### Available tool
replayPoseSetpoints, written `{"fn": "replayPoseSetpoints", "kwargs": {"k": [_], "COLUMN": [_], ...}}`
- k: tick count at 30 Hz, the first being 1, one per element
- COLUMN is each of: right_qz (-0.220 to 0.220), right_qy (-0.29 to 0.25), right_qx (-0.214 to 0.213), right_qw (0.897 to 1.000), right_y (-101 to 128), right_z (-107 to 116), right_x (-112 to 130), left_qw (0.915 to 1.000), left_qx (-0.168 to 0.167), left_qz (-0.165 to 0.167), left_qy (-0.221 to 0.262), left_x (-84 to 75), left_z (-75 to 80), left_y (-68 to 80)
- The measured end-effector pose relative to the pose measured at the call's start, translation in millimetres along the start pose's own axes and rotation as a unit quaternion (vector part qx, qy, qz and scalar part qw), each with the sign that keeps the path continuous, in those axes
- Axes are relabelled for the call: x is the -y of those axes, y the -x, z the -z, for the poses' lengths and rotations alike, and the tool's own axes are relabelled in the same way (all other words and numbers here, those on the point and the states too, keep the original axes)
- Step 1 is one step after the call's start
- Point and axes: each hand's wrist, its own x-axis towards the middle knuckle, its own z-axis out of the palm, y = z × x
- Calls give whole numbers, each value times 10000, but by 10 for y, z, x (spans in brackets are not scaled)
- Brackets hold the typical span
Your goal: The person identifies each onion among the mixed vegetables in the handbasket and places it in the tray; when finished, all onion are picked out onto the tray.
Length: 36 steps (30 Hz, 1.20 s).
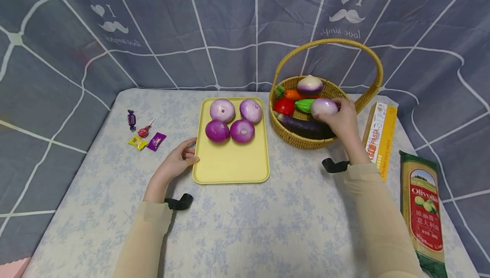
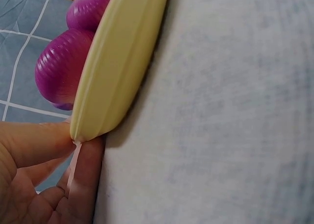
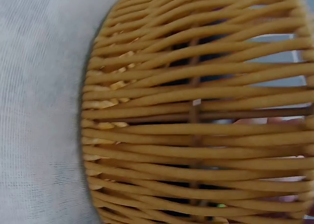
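Your left hand [image 1: 178, 161] rests at the yellow tray's [image 1: 229, 163] near corner, fingertips touching its edge, likely to steady it. Your right hand [image 1: 342, 120] reaches into the basket [image 1: 302, 141], its grip curled round a pale onion [image 1: 323, 107] above the eggplant [image 1: 302, 127]

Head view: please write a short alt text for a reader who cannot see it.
A person's right hand grips an onion in a wicker basket of vegetables, while the left hand touches a yellow tray holding four onions.
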Motion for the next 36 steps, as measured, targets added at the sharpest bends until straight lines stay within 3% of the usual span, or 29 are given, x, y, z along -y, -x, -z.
{"fn": "replayPoseSetpoints", "kwargs": {"k": [8, 16, 25, 30, 36], "right_qz": [-245, -249, 249, 230, 143], "right_qy": [-604, -1269, -1956, -2058, -2151], "right_qx": [240, 1064, 2057, 2564, 2880], "right_qw": [9976, 9859, 9586, 9441, 9330], "right_y": [167, 434, 740, 870, 1005], "right_z": [56, -55, -546, -823, -1142], "right_x": [221, 673, 954, 1039, 1079], "left_qw": [10000, 10000, 10000, 10000, 10000], "left_qx": [5, 16, -13, -12, 1], "left_qz": [-1, -17, -12, -36, 8], "left_qy": [15, 35, 54, 10, 29], "left_x": [12, -9, -12, -16, -22], "left_z": [12, 27, 1, -7, -4], "left_y": [-9, -5, 4, -8, 1]}}
